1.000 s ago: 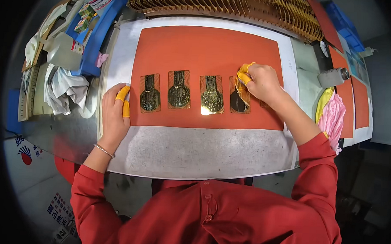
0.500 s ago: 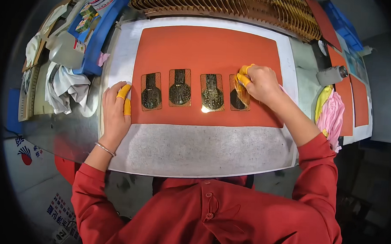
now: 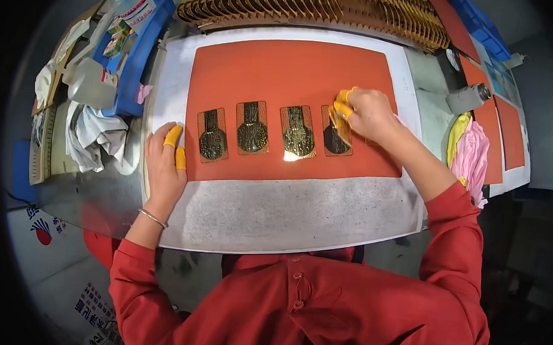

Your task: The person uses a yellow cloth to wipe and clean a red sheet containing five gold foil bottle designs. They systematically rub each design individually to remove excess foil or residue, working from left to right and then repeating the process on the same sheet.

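Observation:
Several thin rectangular circuit sheets, dark with amber patterned borders, lie in a row on an orange mat. They include a far-left sheet, a second sheet and a third sheet with a bright reflection. My right hand, wearing yellow finger cots, pinches a thin amber sheet on edge. It covers part of the rightmost circuit sheet; whether the two touch, I cannot tell. At the mat's left edge my left hand, also in yellow finger cots, lies flat with nothing in it.
Behind the mat runs a long rack of upright amber sheets. On the left are a blue tray, a translucent bottle and white cloths. To the right stand a grey bottle and a pink cloth.
The view has shifted slightly. My right hand stays over the rightmost circuit sheet with the amber sheet still pinched, and my left hand remains at the mat's left edge.

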Tool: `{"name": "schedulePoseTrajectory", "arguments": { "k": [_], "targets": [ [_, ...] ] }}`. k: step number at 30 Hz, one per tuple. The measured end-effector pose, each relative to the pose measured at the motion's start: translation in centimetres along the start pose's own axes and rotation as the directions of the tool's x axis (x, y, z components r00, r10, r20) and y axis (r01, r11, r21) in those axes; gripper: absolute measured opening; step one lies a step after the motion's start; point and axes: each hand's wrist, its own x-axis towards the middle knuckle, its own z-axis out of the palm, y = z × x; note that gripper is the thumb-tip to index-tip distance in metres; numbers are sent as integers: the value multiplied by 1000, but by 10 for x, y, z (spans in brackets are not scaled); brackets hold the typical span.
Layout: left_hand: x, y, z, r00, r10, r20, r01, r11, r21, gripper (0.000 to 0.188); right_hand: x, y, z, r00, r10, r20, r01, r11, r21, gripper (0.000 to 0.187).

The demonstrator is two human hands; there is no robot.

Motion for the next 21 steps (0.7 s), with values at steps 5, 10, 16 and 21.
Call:
{"name": "schedulePoseTrajectory", "arguments": {
  "k": [5, 10, 16, 21],
  "targets": [
    [-8, -5, 5, 1000, 5, 1, -5, 998, 59, 33, -12, -7, -3, 997, -33, 67, 33, 999, 8, 11],
    [-6, -3, 0, 1000, -2, 22, 1, 999, 43, 32, -4, -1, -3, 1000, -15, 19, 14, 999, 40, 11],
    [-4, -3, 1, 1000, 1, 20, -2, 999, 41, 33, -1, -2, -7, 1000, 4, -2, -4, 997, 73, 13],
    [-2, -1, 1, 1000, 4, 4, -5, 999, 34, 33, -17, 0, 2, 997, -75, 16, 74, 997, 37, 11]
  ]
}}
